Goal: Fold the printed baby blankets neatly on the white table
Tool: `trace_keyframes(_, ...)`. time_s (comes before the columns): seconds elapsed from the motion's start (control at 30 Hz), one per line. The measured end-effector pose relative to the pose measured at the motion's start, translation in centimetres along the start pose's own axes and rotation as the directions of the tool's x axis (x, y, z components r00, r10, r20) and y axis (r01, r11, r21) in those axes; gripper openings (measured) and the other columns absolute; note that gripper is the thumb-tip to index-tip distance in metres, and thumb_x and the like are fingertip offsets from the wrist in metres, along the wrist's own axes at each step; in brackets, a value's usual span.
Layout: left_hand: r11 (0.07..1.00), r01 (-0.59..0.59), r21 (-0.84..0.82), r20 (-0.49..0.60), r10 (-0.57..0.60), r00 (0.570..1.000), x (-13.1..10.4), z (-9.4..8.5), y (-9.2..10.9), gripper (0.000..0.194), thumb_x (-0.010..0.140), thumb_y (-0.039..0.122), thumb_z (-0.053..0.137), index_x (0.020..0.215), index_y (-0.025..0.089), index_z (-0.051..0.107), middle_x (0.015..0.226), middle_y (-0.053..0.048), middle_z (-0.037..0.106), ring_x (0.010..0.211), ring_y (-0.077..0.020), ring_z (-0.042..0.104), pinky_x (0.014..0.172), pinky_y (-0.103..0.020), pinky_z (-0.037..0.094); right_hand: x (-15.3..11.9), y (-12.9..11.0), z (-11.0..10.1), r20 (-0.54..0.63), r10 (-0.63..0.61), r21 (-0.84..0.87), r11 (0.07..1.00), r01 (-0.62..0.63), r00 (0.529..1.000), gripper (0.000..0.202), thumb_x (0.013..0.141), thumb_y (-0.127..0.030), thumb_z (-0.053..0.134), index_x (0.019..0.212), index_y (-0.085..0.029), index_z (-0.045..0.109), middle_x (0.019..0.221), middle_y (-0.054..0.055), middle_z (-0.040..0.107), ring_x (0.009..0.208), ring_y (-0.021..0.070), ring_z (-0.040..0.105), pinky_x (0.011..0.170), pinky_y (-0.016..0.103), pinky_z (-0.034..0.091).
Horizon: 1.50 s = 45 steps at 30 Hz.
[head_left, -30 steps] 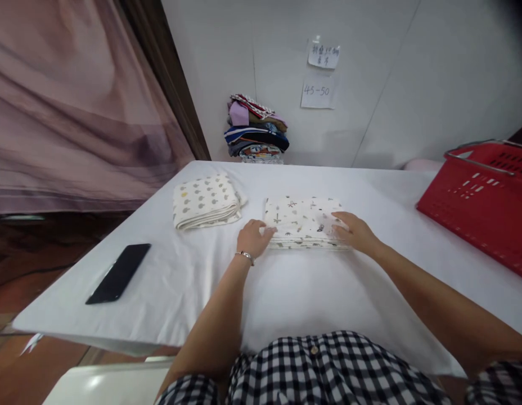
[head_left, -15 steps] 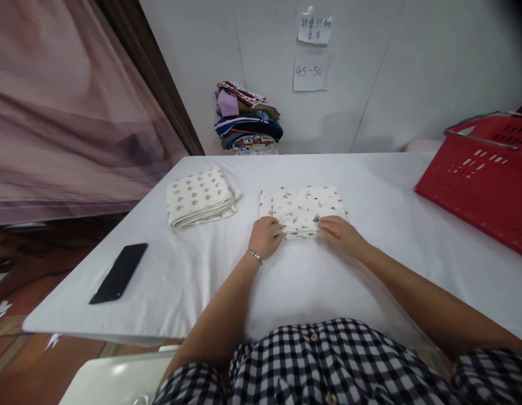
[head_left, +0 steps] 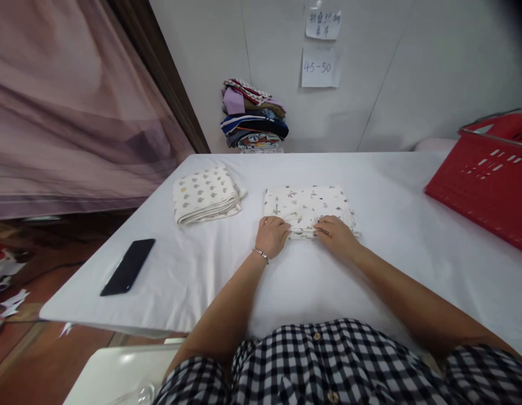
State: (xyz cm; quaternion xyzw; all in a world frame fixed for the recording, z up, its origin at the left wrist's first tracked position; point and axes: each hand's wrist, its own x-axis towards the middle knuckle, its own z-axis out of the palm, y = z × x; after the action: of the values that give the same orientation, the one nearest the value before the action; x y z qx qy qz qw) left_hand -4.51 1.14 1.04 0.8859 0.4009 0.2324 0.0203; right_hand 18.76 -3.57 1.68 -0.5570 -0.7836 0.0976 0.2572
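A white cloth [head_left: 305, 203] with a small scattered print, folded into a rectangle of several layers, lies flat on the white-covered table [head_left: 303, 287]. My left hand [head_left: 273, 236] is closed on the left part of its near edge, fingertips on top. My right hand [head_left: 336, 235] pinches the same edge farther right, leaving a short stretch of stacked layers showing between the hands. Both thumbs are mostly hidden. Beyond my left hand, to the left, rests another folded white cloth [head_left: 206, 194] with grey rounded motifs; neither hand touches it.
A black phone [head_left: 128, 267] lies near the table's left edge. On the right stands a red plastic basket [head_left: 489, 180]. A pile of folded fabrics [head_left: 255, 118] rises behind the far edge, against the wall. A pale stool [head_left: 121, 371] is at lower left.
My right hand has slid a little left along the cloth's near edge, uncovering its right corner. My left hand stays on the edge. The whole view has shifted slightly.
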Motion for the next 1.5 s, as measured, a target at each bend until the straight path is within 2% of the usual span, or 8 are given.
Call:
trace_keyframes(0.5,0.992,-0.047,-0.119,-0.074,0.039,0.997,-0.4,0.3,-0.5,0.017,0.087,0.030,0.051,0.093,0.023,0.065,0.093,-0.005,0.062,0.095,-0.0191,0.050,0.087,-0.036,0.037,-1.4,0.8,1.4,-0.169,-0.145,-0.059,0.989,0.137,0.975,0.023,0.090,-0.028,0.044,0.092,-0.020,0.066,0.095,0.008,0.061,0.089,0.0220,0.053,0.079,0.038,0.045)
trace_keyframes(0.87,0.995,0.072,-0.075,-0.064,-0.077,0.995,-0.7,0.2,-0.8,0.021,0.083,0.035,0.056,0.071,0.020,0.065,0.076,-0.003,0.062,0.078,-0.0159,0.052,0.072,-0.031,0.036,0.1,-0.4,2.1,-0.112,-0.238,-0.104,0.968,0.226,0.965,0.027,0.088,-0.034,0.046,0.101,-0.020,0.064,0.103,0.009,0.062,0.095,0.0230,0.056,0.083,0.038,0.047)
trace_keyframes(1.03,0.972,0.185,-0.148,-0.157,-0.208,0.965,-0.8,0.3,-0.9,0.018,0.082,0.030,0.057,0.069,0.019,0.064,0.074,-0.003,0.063,0.076,-0.0148,0.054,0.072,-0.029,0.040,0.0,0.9,4.1,-0.107,-0.318,-0.164,0.940,0.299,0.942,0.028,0.088,-0.035,0.044,0.101,-0.023,0.066,0.099,0.007,0.063,0.088,0.0230,0.059,0.075,0.038,0.049)
trace_keyframes(1.13,0.903,0.364,-0.228,-0.279,-0.419,0.864,-0.7,-0.6,-2.8,0.013,0.079,0.025,0.058,0.070,0.020,0.065,0.076,-0.003,0.064,0.078,-0.0155,0.055,0.074,-0.029,0.043,0.0,2.5,5.3,-0.203,-0.375,-0.160,0.924,0.347,0.904,0.028,0.086,-0.040,0.045,0.097,-0.026,0.066,0.097,0.006,0.064,0.086,0.0249,0.061,0.073,0.040,0.050)
trace_keyframes(1.27,0.679,0.577,-0.453,-0.395,-0.734,0.553,-0.7,-3.6,-5.9,0.011,0.079,0.020,0.055,0.084,0.020,0.066,0.082,-0.002,0.066,0.073,-0.0136,0.058,0.074,-0.028,0.046,0.3,3.3,5.8,-0.251,-0.386,-0.135,0.922,0.363,0.888,0.028,0.084,-0.045,0.045,0.095,-0.030,0.067,0.095,0.005,0.065,0.082,0.0257,0.061,0.068,0.040,0.050)
trace_keyframes(1.33,0.614,0.590,-0.524,-0.403,-0.790,0.463,-0.4,-4.7,-6.4,0.017,0.080,0.020,0.054,0.093,0.019,0.064,0.085,-0.002,0.066,0.073,-0.0128,0.058,0.072,-0.027,0.046,0.3,2.9,5.8,-0.232,-0.374,-0.150,0.926,0.347,0.898,0.028,0.085,-0.043,0.045,0.095,-0.028,0.067,0.096,0.005,0.065,0.083,0.0251,0.061,0.069,0.039,0.050)
trace_keyframes(1.4,0.618,0.585,-0.525,-0.375,-0.785,0.493,0.4,-4.9,-6.1,0.020,0.082,0.023,0.052,0.098,0.019,0.063,0.087,-0.002,0.066,0.074,-0.0127,0.059,0.073,-0.027,0.047,0.2,2.1,5.5,-0.194,-0.359,-0.167,0.929,0.330,0.913,0.028,0.086,-0.039,0.046,0.097,-0.024,0.067,0.097,0.007,0.064,0.085,0.0240,0.060,0.072,0.038,0.048)
trace_keyframes(1.5,0.665,0.620,-0.416,-0.202,-0.733,0.650,1.8,-3.4,-5.1,0.024,0.082,0.031,0.054,0.101,0.020,0.063,0.097,-0.004,0.066,0.078,-0.0143,0.060,0.078,-0.028,0.046,0.1,1.1,5.0,-0.151,-0.315,-0.171,0.942,0.289,0.937,0.029,0.089,-0.034,0.043,0.098,-0.021,0.067,0.099,0.008,0.063,0.088,0.0224,0.058,0.074,0.037,0.046)
